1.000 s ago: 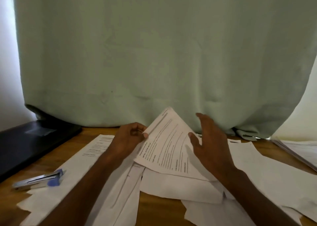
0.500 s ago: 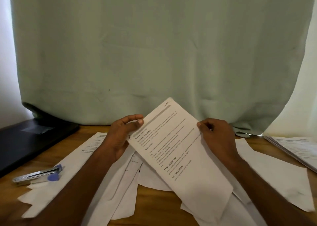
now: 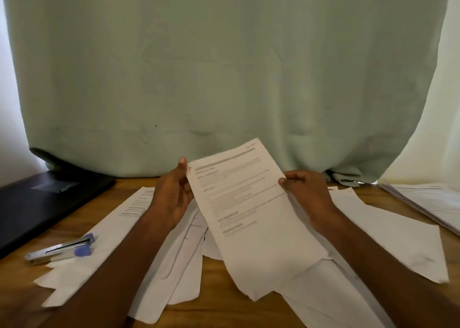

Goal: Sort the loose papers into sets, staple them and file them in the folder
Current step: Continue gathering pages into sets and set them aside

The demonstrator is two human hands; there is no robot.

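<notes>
printed sheet now lifted higher, both hands gripping

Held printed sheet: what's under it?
Under the printed sheet, held by the left hand and right hand, lie loose papers on the wooden table. Whatever sits directly beneath is covered.

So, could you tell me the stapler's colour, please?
Silver stapler with blue plastic ends, head view.
</notes>
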